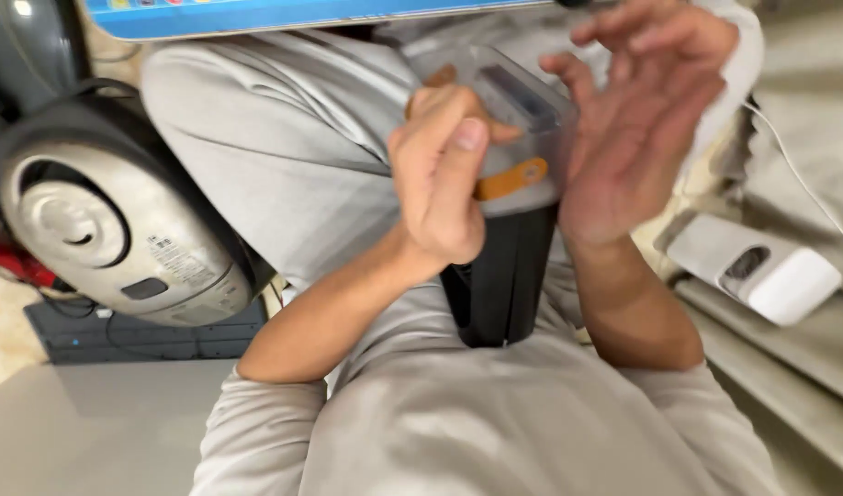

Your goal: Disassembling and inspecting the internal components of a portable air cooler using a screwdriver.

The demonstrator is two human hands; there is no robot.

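Observation:
A handheld appliance stands upright in front of my body, with a black lower body (500,280), a clear dust cup (522,110) on top and an orange latch (511,179). My left hand (440,174) is wrapped around the clear cup's left side, thumb up against it. My right hand (637,119) is beside the cup on the right, fingers spread and blurred, palm facing the cup; contact cannot be told.
A round grey rice cooker (109,220) lies at the left over a dark power strip (137,335). A white box-shaped device (761,266) with a cable sits at the right. A blue-edged board (284,14) runs along the top. My grey trousers fill the middle.

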